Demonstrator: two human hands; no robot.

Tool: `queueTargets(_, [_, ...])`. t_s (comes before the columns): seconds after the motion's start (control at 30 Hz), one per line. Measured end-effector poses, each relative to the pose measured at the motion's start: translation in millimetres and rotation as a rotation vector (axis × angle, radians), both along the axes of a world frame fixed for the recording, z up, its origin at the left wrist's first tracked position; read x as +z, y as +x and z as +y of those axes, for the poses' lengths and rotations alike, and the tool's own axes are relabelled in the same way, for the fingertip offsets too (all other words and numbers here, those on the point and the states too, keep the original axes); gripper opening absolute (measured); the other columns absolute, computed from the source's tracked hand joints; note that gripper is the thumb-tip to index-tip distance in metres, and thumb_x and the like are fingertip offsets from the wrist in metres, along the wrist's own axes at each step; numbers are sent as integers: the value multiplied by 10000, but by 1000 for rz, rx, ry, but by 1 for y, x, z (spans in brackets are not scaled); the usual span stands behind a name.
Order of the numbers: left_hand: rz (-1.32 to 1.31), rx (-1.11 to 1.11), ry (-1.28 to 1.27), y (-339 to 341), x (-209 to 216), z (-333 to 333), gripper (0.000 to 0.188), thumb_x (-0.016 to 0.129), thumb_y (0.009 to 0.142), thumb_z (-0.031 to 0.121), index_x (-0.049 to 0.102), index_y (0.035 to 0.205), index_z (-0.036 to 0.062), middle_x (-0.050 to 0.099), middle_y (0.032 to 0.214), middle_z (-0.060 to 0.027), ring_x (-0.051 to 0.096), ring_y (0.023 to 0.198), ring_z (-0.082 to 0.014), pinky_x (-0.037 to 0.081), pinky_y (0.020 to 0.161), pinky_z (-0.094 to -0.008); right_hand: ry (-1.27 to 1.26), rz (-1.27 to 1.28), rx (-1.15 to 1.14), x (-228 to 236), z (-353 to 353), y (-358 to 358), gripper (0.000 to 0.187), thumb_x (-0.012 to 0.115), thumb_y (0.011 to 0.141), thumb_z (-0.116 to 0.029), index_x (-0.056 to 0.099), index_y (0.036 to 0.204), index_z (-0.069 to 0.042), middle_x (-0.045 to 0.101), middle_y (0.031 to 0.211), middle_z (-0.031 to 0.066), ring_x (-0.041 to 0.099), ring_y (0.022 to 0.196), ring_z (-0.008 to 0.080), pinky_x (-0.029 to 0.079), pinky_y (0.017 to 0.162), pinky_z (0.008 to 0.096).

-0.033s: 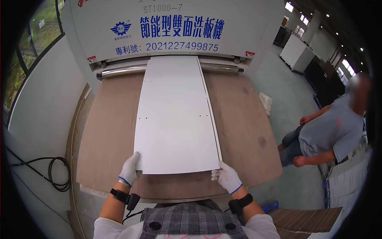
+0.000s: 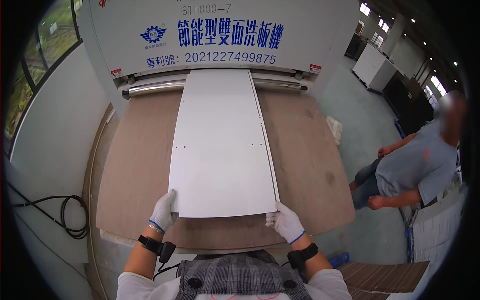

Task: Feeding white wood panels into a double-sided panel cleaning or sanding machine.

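Observation:
A long white panel (image 2: 222, 165) with small drilled holes and a groove along its right edge lies on the brown board table (image 2: 135, 150). Its far end reaches under the front of a large white machine (image 2: 300, 30), at the metal roller (image 2: 155, 89). My left hand (image 2: 163, 210), in a white knitted glove, grips the panel's near left corner, thumb on the side edge. At the near right corner, my gloved right hand (image 2: 286, 222) pinches the edge, its fingers partly tucked below. Both hands are closed on the same panel.
On the right stands a person in a grey shirt (image 2: 412, 162), close to the table. Black cable (image 2: 70, 217) lies coiled at the left by the wall. Stacked brown boards (image 2: 380, 277) are at the lower right. A white bundle (image 2: 334, 131) sits beside the table's right edge.

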State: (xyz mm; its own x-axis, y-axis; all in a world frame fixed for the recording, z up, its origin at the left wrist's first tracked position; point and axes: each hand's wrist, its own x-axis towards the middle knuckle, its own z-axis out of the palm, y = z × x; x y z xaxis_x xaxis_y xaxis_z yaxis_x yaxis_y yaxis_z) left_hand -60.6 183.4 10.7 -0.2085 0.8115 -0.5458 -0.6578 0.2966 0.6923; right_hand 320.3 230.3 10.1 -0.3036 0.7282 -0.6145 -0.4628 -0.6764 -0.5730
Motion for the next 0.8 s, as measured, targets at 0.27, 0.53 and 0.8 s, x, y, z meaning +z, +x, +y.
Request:
queueTargets(0.27, [55, 30, -69, 0, 11, 17, 341, 491, 938, 332, 525, 1089, 28, 610, 936, -64, 621, 813, -159, 539, 662, -317, -50, 104, -81, 13, 1, -4, 343, 476, 932, -337, 546, 969, -3, 599, 772, 152, 601, 664, 268, 523, 651, 424])
queueTargets(0.53, [-75, 160, -7, -23, -16, 38, 340, 441, 959, 333, 530, 1070, 24, 612, 977, -104, 614, 867, -204, 521, 763, -335, -23, 210, -99, 7, 23, -14, 439, 453, 944, -348, 441, 1111, 58, 502, 1056, 260, 542, 949, 362, 506, 820, 482])
queueTargets(0.8, [-200, 159, 11, -8, -2, -2, 320, 369, 979, 321, 466, 1020, 19, 534, 1027, -159, 545, 869, -318, 474, 840, -510, 83, 294, -225, 23, 24, -30, 331, 452, 947, -280, 448, 1095, 16, 460, 1167, 270, 531, 1020, 357, 478, 881, 489])
